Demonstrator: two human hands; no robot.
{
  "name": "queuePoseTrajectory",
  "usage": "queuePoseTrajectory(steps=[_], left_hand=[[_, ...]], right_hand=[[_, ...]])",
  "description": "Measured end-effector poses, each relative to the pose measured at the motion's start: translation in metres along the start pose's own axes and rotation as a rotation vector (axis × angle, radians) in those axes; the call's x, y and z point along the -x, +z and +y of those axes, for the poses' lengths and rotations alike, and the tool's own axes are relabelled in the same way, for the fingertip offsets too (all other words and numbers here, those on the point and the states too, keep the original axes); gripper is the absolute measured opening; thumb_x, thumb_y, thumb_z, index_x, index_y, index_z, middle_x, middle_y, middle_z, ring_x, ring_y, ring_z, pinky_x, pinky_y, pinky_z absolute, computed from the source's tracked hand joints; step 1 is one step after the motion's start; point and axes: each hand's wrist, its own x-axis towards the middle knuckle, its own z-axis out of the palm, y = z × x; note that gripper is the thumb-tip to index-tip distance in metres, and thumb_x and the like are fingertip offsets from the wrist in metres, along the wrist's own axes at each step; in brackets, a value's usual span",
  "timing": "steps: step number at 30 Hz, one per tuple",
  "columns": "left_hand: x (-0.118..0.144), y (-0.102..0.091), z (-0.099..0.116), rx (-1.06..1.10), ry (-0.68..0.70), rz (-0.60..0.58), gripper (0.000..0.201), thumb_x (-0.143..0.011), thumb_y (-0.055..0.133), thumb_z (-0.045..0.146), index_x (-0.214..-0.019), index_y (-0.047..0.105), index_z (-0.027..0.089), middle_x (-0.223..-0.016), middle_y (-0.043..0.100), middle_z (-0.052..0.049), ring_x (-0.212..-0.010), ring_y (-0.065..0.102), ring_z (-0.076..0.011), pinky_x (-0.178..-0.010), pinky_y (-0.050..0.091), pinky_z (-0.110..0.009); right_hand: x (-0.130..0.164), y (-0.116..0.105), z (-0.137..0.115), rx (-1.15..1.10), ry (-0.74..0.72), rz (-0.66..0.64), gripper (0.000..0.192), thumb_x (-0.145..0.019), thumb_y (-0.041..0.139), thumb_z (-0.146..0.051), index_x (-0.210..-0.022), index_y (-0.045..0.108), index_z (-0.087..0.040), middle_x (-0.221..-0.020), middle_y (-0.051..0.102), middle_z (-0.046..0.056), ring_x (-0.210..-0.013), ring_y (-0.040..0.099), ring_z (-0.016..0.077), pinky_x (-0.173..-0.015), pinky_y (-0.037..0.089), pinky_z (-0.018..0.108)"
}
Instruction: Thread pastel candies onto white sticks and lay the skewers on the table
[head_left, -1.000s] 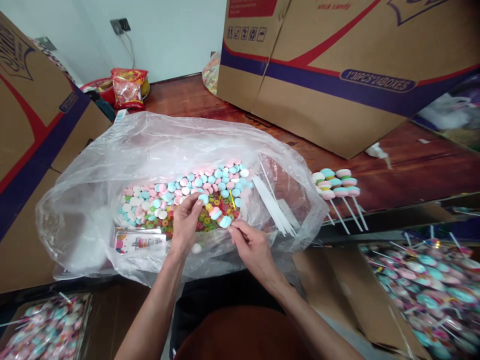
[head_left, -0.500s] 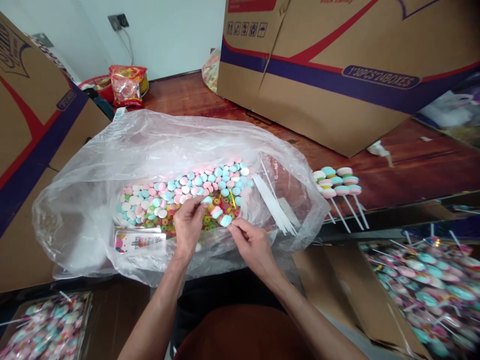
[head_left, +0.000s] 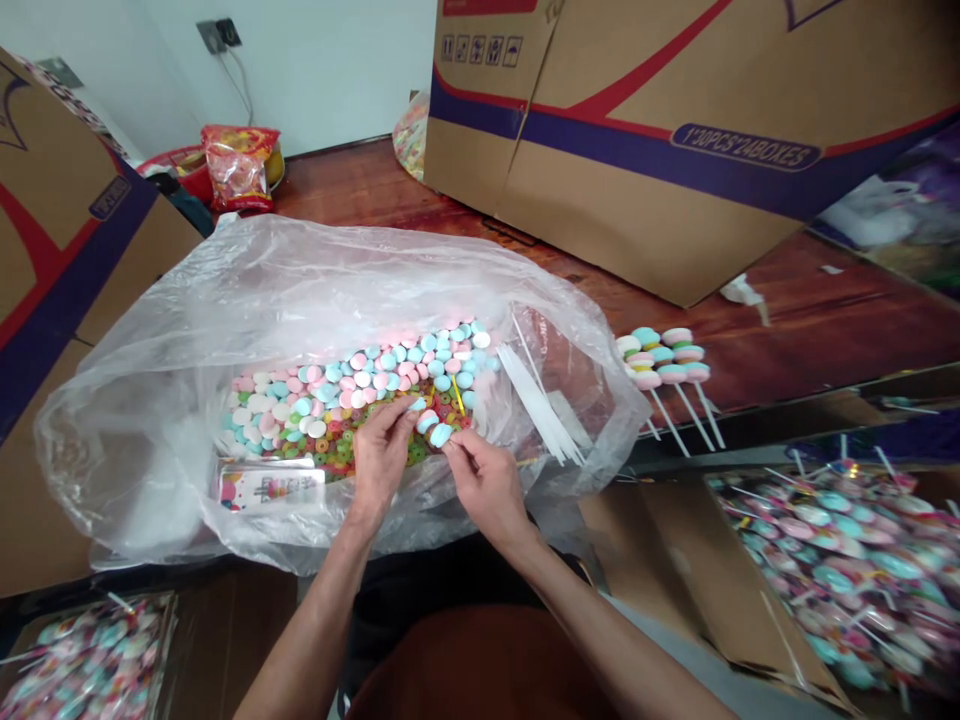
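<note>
Behind the clear bag [head_left: 187,330], carton [head_left: 675,140] reads "1*30PCS*24BOXES". My left hand [head_left: 381,455] pinches one candy disc [head_left: 417,405]; right hand [head_left: 484,483] grips a half-built candy stick [head_left: 439,432].

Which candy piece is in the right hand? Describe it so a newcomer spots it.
Start at the big clear plastic bag of pastel candies. At its near edge, the right hand pinches a pale blue disc. Unlike the loose ones, it is lifted above the pile.

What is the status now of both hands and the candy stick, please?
Left hand pinches a blue candy over the clear bag. Right hand holds the candy stick, two pieces on it. Nothing between the hands.
</note>
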Motion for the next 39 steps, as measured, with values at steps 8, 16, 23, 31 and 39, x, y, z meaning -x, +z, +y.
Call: queuePoseTrajectory(steps=[8,16,23,31,39], left_hand=[[0.003,0.001,0.0,0.068,-0.096,0.022,0.03,-0.085,0.069,0.04,-0.107,0.076,0.022,-0.107,0.077,-0.005,-0.1,0.07,-0.0219,-0.095,0.053,-0.036],[-0.004,-0.009,0.011,0.012,-0.086,0.032,0.032,-0.084,0.067,0.044,-0.1,0.076,0.018,-0.101,0.077,-0.007,-0.103,0.07,-0.0249,-0.098,0.054,-0.038],[-0.004,-0.013,0.003,-0.038,-0.11,0.065,0.03,-0.082,0.068,0.041,-0.099,0.076,0.018,-0.096,0.077,-0.007,-0.091,0.071,-0.0235,-0.09,0.056,-0.038],[-0.007,-0.03,-0.003,-0.16,-0.059,0.144,0.025,-0.087,0.064,0.037,-0.102,0.075,0.02,-0.096,0.075,-0.007,-0.081,0.067,-0.0189,-0.074,0.052,-0.029],[-0.037,-0.026,0.004,-0.573,0.233,0.112,0.028,-0.093,0.052,0.026,-0.111,0.073,0.02,-0.093,0.061,-0.008,-0.078,0.059,-0.0202,-0.076,0.048,-0.034]], right_hand=[[-0.001,0.0,-0.007,0.015,-0.046,-0.003,0.027,-0.097,0.044,-0.027,-0.073,0.056,-0.02,-0.061,0.051,-0.003,-0.056,0.046,0.012,-0.056,0.035,0.024],[0.011,-0.083,-0.004,0.172,-0.114,0.314,0.022,-0.097,0.048,-0.025,-0.082,0.063,-0.02,-0.07,0.061,-0.001,-0.061,0.054,0.0123,-0.062,0.041,0.023],[-0.036,-0.195,0.081,0.599,0.152,0.711,0.021,-0.089,0.05,-0.029,-0.077,0.064,-0.019,-0.064,0.061,0.004,-0.06,0.051,0.0175,-0.062,0.037,0.029],[-0.051,-0.188,0.094,0.88,0.052,0.854,0.02,-0.087,0.063,-0.032,-0.089,0.072,-0.014,-0.095,0.065,0.021,-0.092,0.06,0.0317,-0.077,0.038,0.045],[-0.027,-0.058,0.017,0.636,-0.333,0.281,0.021,-0.097,0.047,-0.019,-0.094,0.068,-0.019,-0.088,0.068,0.008,-0.083,0.061,0.0206,-0.078,0.045,0.032]])
